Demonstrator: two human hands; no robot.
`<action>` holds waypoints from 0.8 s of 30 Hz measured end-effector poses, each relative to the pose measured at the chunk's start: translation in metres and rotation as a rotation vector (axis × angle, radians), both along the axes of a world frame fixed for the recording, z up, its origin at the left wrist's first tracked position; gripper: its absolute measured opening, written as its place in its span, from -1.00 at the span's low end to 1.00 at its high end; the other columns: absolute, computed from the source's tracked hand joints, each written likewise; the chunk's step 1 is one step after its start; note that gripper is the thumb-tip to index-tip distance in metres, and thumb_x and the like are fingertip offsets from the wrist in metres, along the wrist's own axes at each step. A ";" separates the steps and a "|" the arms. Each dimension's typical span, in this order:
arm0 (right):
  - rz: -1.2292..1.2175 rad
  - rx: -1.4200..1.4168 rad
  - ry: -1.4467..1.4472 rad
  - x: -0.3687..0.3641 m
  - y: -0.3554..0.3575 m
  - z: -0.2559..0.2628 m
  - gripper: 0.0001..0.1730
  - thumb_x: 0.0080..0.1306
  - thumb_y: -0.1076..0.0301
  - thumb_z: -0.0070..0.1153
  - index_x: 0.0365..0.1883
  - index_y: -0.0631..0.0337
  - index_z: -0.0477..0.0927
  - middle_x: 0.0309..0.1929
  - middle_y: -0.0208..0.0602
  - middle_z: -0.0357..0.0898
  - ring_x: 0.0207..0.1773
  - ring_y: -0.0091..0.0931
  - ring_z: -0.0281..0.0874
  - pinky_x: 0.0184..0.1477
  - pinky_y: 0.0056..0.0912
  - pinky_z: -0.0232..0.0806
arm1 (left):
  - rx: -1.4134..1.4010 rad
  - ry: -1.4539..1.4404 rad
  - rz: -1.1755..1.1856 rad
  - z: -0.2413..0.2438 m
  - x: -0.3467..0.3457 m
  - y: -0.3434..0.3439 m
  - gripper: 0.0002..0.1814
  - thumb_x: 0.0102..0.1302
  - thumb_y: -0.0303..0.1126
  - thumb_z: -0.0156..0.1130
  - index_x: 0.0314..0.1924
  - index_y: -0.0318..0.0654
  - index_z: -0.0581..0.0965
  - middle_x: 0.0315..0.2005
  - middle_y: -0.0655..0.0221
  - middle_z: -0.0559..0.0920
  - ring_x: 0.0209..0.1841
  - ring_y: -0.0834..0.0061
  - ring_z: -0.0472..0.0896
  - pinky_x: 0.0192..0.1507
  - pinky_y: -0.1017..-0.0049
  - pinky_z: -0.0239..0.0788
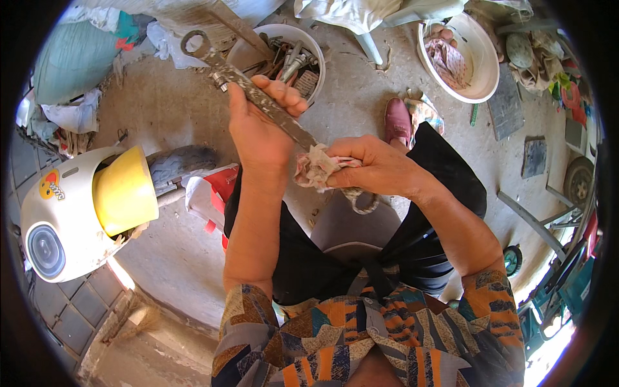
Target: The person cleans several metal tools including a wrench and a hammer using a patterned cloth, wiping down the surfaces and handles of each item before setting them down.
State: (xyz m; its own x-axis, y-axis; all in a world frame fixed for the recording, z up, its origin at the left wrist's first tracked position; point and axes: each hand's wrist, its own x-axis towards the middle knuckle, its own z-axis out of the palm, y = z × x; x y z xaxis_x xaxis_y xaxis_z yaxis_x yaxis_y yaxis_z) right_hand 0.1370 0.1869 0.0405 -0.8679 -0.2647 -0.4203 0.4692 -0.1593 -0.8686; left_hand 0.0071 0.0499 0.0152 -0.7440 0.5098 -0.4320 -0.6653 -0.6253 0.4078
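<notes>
A large, stained double-ended ring spanner (273, 110) slants across the view above my lap, one ring at the upper left, the other near my knees. My left hand (263, 128) supports its upper half from below, palm up, fingers curled on the far side. A smaller metal piece, perhaps a socket, shows by my left thumb (220, 82). My right hand (375, 164) pinches a crumpled, pink-patterned cloth (316, 167) around the spanner's lower part. The lower ring sticks out beneath that hand.
A white bucket of metal tools (316, 43) stands ahead; another white basin (491, 72) holds a patterned cloth and round items. At left are a white scooter front (72, 193), a yellow container (125, 191) and a tyre (181, 162). Metal bars (529, 222) lie right.
</notes>
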 end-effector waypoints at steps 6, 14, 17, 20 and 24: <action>-0.077 0.047 0.080 -0.005 -0.002 -0.009 -0.73 0.06 0.42 0.17 -0.23 0.30 0.58 -0.46 -0.34 0.55 -0.34 -0.56 0.50 -0.26 -0.50 0.30 | 0.022 -0.018 -0.100 0.001 0.024 0.016 -0.57 0.45 -0.01 -0.25 -0.26 -0.24 0.39 -0.43 0.22 0.54 -0.21 0.22 0.59 -0.07 0.24 0.50; 0.019 0.241 0.355 0.001 0.005 -0.004 -0.72 0.06 0.43 0.17 -0.22 0.31 0.55 -0.37 -0.15 0.52 -0.28 -0.34 0.51 -0.24 -0.38 0.29 | 0.010 0.100 -0.100 0.001 0.009 0.008 -0.54 0.45 -0.01 -0.28 -0.26 -0.26 0.40 -0.39 0.16 0.55 -0.14 0.12 0.57 0.03 0.11 0.42; 0.034 0.216 0.208 0.001 0.010 0.000 -0.74 0.08 0.43 0.14 -0.22 0.26 0.56 -0.34 -0.14 0.53 -0.24 -0.25 0.51 -0.22 -0.32 0.30 | 0.047 0.115 -0.068 -0.001 0.000 0.002 -0.53 0.45 -0.01 -0.28 -0.28 -0.28 0.41 -0.36 0.10 0.56 -0.09 0.07 0.54 0.08 0.06 0.37; 0.047 0.333 0.276 0.007 0.011 -0.008 -0.77 0.09 0.40 0.12 -0.24 0.21 0.57 -0.31 -0.15 0.54 -0.21 -0.22 0.50 -0.20 -0.27 0.30 | 0.046 0.086 -0.090 -0.003 0.005 0.007 -0.52 0.45 -0.01 -0.28 -0.28 -0.28 0.42 -0.35 0.09 0.57 -0.08 0.05 0.54 0.10 0.04 0.34; 0.103 0.465 0.392 0.007 0.007 -0.005 -0.79 0.10 0.38 0.12 -0.27 0.20 0.57 -0.34 -0.17 0.55 -0.23 -0.24 0.51 -0.22 -0.26 0.31 | 0.060 0.018 -0.189 -0.005 0.023 0.013 -0.52 0.45 0.00 -0.29 -0.27 -0.26 0.42 -0.36 0.12 0.58 -0.08 0.06 0.55 0.12 0.02 0.32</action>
